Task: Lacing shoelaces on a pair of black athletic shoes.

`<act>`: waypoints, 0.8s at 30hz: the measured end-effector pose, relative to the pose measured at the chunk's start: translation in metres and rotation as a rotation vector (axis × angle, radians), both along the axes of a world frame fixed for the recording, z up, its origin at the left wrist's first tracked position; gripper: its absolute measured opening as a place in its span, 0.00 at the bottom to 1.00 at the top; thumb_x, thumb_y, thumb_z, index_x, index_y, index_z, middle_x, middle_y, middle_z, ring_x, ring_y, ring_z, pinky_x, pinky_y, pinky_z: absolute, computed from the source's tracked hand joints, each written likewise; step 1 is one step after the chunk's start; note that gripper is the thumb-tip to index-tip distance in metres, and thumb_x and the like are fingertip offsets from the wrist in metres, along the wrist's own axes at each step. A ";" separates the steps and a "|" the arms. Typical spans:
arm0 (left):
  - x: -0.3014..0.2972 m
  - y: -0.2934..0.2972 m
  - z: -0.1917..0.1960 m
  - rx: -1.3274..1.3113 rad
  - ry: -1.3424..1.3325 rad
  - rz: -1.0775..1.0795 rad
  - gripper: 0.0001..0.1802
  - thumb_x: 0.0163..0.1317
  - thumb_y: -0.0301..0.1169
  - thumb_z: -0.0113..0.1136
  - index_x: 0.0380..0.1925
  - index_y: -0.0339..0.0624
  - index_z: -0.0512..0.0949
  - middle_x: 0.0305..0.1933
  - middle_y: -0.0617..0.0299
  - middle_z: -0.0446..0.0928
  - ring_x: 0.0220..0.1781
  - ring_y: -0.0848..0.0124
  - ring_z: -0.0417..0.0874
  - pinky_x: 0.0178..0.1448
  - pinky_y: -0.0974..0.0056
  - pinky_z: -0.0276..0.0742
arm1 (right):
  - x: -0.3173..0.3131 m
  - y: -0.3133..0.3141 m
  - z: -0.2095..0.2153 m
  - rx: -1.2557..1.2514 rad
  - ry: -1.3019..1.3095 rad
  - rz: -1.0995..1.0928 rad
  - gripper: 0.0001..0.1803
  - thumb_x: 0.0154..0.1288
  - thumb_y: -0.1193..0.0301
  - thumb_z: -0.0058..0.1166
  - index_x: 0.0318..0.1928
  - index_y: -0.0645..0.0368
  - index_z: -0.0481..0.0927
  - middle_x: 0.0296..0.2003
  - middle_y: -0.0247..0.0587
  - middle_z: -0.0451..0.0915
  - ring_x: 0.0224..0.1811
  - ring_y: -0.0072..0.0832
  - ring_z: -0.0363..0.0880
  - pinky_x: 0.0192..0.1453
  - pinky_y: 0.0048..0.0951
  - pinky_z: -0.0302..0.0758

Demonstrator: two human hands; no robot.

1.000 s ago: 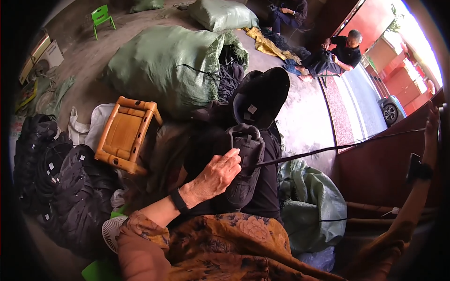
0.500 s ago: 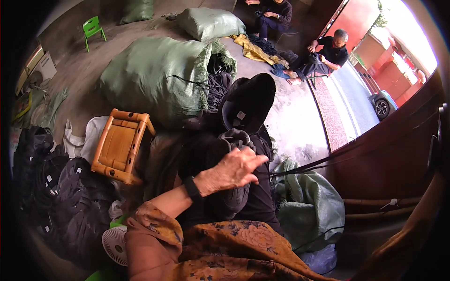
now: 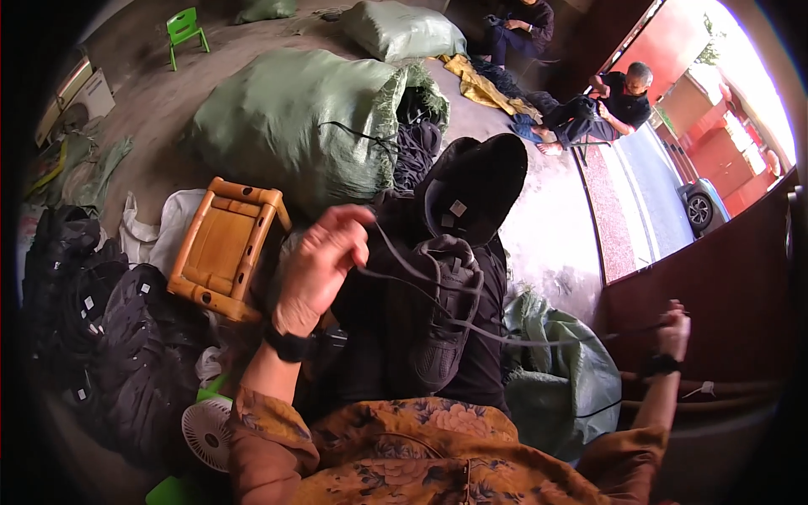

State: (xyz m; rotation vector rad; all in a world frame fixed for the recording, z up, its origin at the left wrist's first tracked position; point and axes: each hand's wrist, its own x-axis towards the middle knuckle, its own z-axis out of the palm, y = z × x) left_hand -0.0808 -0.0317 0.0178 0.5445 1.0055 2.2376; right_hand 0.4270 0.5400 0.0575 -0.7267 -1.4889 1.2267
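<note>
A dark grey sneaker [image 3: 443, 316] rests on my black-trousered lap, its toe toward me. Long grey shoelaces [image 3: 522, 340] run out from its upper part. My left hand [image 3: 318, 268], raised left of the shoe, is closed with a lace at its fingertips. Stretched far out to the right, my right hand [image 3: 673, 331] pinches the lace that crosses over the shoe. The lace between shoe and right hand is nearly taut. Beyond the sneaker, by my knees, sits a black cap-shaped thing [image 3: 471, 189] with a small white label inside.
A big green woven sack [image 3: 286, 126] full of dark cords lies ahead, with a bamboo stool [image 3: 223, 248] to its left. Black items with white tags [image 3: 135, 353] are heaped at left near a small fan [image 3: 207, 433]. Another green sack [image 3: 572, 370] stands right. Two people sit farther off.
My left hand has moved from over the shoe up and left, drawing a lace. My right hand has come into clear view at the right with a lace. The view has shifted slightly.
</note>
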 end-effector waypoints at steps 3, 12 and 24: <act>0.038 0.003 0.000 -0.513 0.791 0.069 0.07 0.64 0.23 0.56 0.40 0.41 0.81 0.29 0.64 0.78 0.31 0.74 0.79 0.35 0.68 0.75 | -0.127 -0.122 -0.040 -0.543 -0.049 0.280 0.04 0.66 0.72 0.50 0.41 0.54 0.77 0.25 0.22 0.72 0.19 0.07 0.63 0.22 0.12 0.64; 0.111 0.022 -0.037 -0.650 1.666 0.329 0.08 0.56 0.27 0.59 0.37 0.44 0.79 0.36 0.61 0.76 0.35 0.68 0.78 0.35 0.67 0.80 | -0.236 -0.330 -0.053 -0.120 -0.603 0.674 0.11 0.68 0.64 0.56 0.34 0.60 0.78 0.18 0.29 0.73 0.16 0.13 0.68 0.20 0.17 0.63; 0.115 0.035 -0.044 -0.368 1.769 0.786 0.04 0.59 0.25 0.52 0.34 0.38 0.71 0.35 0.54 0.72 0.42 0.59 0.79 0.38 0.59 0.77 | -0.241 -0.362 -0.034 0.498 -0.516 0.692 0.10 0.69 0.69 0.53 0.34 0.63 0.77 0.23 0.41 0.75 0.25 0.36 0.72 0.31 0.34 0.69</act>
